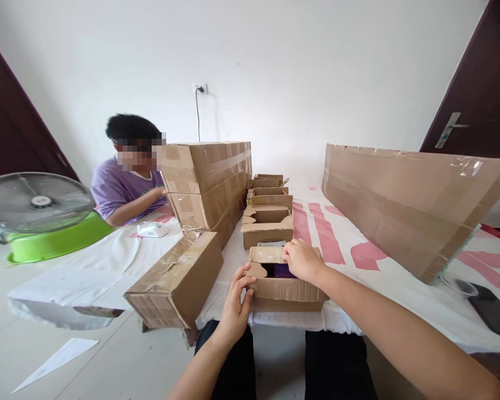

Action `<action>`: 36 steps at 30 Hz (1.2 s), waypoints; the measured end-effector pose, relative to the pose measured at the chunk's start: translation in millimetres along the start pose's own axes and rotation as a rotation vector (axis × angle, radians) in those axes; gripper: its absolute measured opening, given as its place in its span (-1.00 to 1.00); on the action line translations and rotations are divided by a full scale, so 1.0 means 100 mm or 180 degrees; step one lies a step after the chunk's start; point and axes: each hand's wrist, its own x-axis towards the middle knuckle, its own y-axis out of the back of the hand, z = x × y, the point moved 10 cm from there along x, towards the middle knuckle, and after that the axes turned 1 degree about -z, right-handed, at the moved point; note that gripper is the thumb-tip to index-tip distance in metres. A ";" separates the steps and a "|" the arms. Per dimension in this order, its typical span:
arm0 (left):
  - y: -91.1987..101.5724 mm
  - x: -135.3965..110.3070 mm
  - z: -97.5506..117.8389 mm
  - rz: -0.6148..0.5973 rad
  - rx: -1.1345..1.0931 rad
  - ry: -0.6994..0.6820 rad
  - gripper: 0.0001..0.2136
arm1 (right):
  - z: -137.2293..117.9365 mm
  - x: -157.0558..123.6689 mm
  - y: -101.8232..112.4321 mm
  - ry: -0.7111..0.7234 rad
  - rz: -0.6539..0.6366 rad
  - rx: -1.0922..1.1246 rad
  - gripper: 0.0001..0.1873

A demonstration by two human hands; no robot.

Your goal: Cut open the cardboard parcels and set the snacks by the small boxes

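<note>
A small cardboard box (286, 291) sits at the near edge of the cloth-covered table, its top partly open. Something purple (282, 270) shows through the opening; its kind cannot be made out. My left hand (235, 304) grips the box's left end, fingers on the upper corner and thumb against the near side. At the far right of the opening, my right hand (303, 261) has its fingers curled onto the far flap (269, 255). Just beyond stands another open cardboard box (268, 238), with several more in a row behind it.
Taped cartons (220, 172) are stacked to the left, with a long carton (177, 278) before them. A tall cardboard panel (400, 205) stands right, near a clear cup (458, 284) and a dark phone-like slab (494, 311). A co-worker (125, 191) sits left, by a fan (39, 201).
</note>
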 end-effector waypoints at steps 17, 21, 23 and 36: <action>0.00 0.00 -0.01 -0.0093 0.0016 -0.0027 -0.83 | -0.08 -0.14 0.14 0.0306 0.0224 0.0597 -0.86; 0.00 0.00 0.01 -0.0060 0.0077 -0.0040 -0.84 | -0.24 -0.39 0.05 0.0738 -0.0095 0.0631 -0.83; 0.03 0.02 0.04 -0.0030 0.0093 -0.0037 -0.84 | -0.27 -0.48 0.01 0.0925 -0.0124 0.0429 -0.75; 0.02 0.87 0.61 -0.1065 0.0490 -0.0044 -0.87 | 0.44 -0.11 0.25 0.0241 -0.0254 -0.0427 -0.53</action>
